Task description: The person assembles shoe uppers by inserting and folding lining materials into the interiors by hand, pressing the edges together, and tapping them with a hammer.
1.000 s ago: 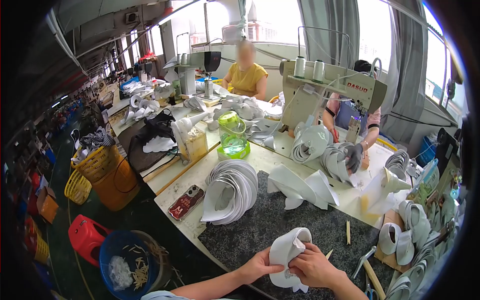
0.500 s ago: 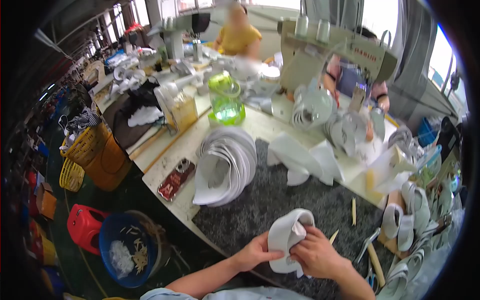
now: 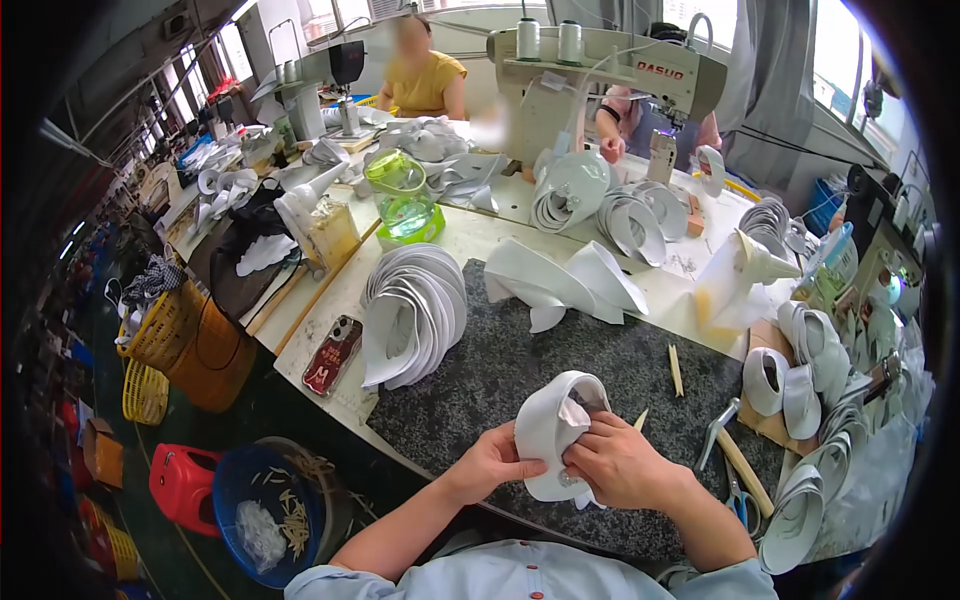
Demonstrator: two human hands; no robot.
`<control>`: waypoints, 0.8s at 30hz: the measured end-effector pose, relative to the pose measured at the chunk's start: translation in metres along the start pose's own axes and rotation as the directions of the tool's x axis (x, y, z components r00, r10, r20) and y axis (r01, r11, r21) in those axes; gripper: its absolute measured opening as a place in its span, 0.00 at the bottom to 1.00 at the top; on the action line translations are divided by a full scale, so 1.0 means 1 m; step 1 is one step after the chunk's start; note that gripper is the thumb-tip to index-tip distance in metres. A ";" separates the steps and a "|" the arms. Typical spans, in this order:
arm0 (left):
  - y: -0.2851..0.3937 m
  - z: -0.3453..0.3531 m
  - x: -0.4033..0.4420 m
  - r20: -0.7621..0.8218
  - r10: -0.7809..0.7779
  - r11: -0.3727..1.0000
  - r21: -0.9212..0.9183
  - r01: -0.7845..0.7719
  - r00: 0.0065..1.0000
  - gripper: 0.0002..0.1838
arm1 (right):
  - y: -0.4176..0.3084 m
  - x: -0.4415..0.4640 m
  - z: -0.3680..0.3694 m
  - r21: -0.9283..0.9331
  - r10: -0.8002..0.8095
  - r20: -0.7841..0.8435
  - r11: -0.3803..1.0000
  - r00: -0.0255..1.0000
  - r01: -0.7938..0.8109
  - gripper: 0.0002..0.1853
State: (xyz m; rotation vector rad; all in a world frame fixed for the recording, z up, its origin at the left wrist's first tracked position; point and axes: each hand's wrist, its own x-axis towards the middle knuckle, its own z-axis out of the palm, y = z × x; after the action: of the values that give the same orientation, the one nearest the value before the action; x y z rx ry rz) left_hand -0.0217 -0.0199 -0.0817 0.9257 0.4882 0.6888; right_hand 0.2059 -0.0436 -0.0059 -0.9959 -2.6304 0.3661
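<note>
So you've got that white curved piece (image 3: 540,430) right in the middle, directly between your two hands and above the near part of the dark speckled mat (image 3: 640,370). Its long axis runs roughly near-to-far from where you sit, with the rounded opening toward the far end. Neither hand wins on distance — both are touching it.

Your left hand (image 3: 492,465) has the left edge pinched down near the bottom: thumb flat across the face pointing right, fingers tucked behind where I can't really see them. Your right hand (image 3: 625,462) is clamped on the other side, back of the hand up, fingers curled in toward the opening. Can't tell how deep those fingertips go. Forearms angle inward from the near left and near right, elbows wide.

Around you: a stack of nested white pieces (image 3: 415,315) sits far left, loose white pieces (image 3: 565,285) lie farther off — and blue-handled scissors (image 3: 740,505) are near right.
</note>
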 end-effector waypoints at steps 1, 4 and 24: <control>0.001 0.003 0.000 -0.011 0.015 0.999 0.048 -0.015 1.000 0.29 | -0.002 -0.003 0.000 -0.016 0.010 0.009 1.000 1.000 -0.010 0.10; 0.001 0.012 0.000 -0.048 0.052 0.995 0.091 -0.047 0.998 0.28 | -0.006 -0.009 -0.001 -0.061 0.028 0.008 0.998 1.000 -0.027 0.11; 0.024 -0.004 0.012 -0.250 0.150 0.987 -0.015 -0.159 0.956 0.30 | 0.014 0.000 -0.004 0.360 0.401 -0.370 0.893 0.838 -0.268 0.13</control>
State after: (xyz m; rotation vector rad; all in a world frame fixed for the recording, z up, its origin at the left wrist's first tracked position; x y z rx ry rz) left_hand -0.0234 0.0008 -0.0644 0.8548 0.6279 0.9601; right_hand 0.2154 -0.0327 -0.0067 -1.2693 -1.9269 0.5276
